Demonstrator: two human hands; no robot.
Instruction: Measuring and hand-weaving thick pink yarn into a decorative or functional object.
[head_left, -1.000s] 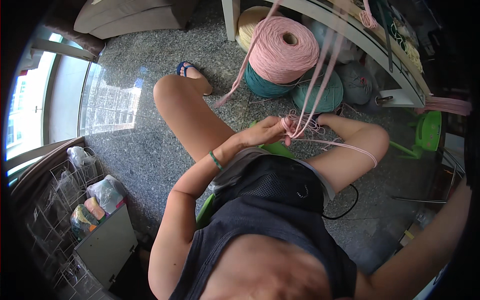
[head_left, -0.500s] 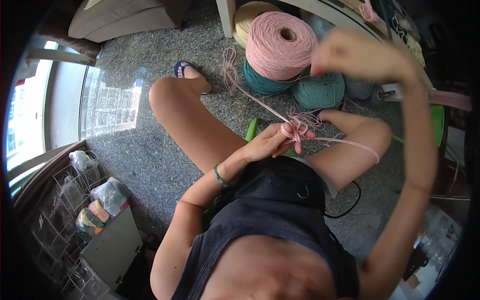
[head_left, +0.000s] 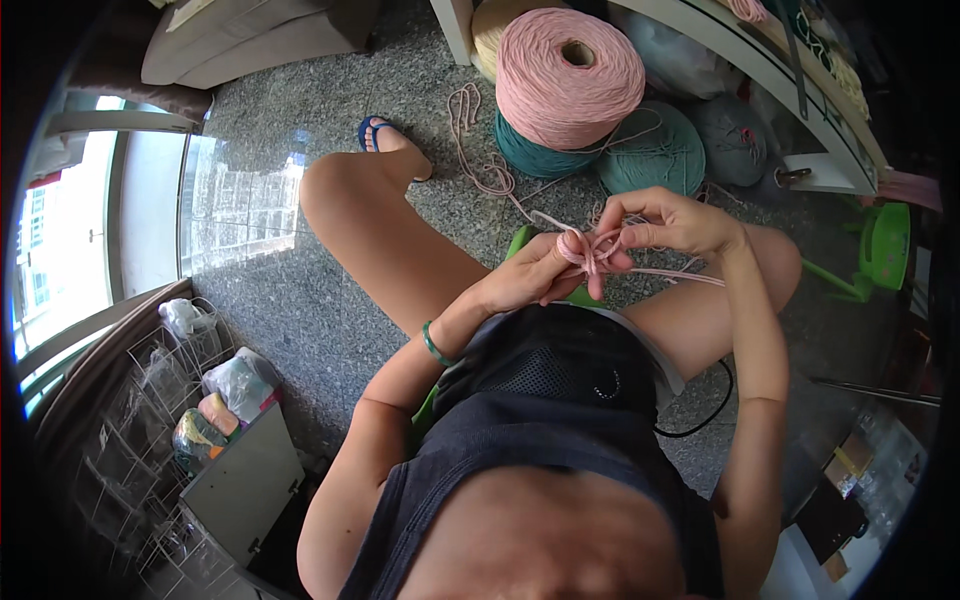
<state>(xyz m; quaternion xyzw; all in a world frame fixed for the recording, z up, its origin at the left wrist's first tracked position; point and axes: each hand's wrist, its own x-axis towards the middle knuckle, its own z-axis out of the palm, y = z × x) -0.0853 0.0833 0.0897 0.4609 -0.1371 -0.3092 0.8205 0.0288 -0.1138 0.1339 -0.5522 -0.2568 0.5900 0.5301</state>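
Note:
In front of my lap, my left hand [head_left: 528,272] pinches a looped knot of pink yarn [head_left: 594,256] between thumb and fingers. Some strands wrap round the thumb. My right hand [head_left: 672,222] has its thumb and fingertips closed on a pink loop at the knot's right side. One tail of the yarn runs up and left to a loose heap on the floor. Other strands stretch right across my thigh. Beyond my hands stands a large pink yarn cone [head_left: 545,105], resting on a teal yarn cone [head_left: 535,160].
A green yarn ball [head_left: 655,150] and a grey ball [head_left: 728,140] lie beside the cones under a white-framed table [head_left: 800,110]. At right is a green stool [head_left: 882,250]. A wire rack [head_left: 150,400] with bags stands at left, and a sofa [head_left: 260,45] at the far left.
My right hand has come down from high at the right to the knot and taken hold of a loop. My left hand keeps its grip in nearly the same place.

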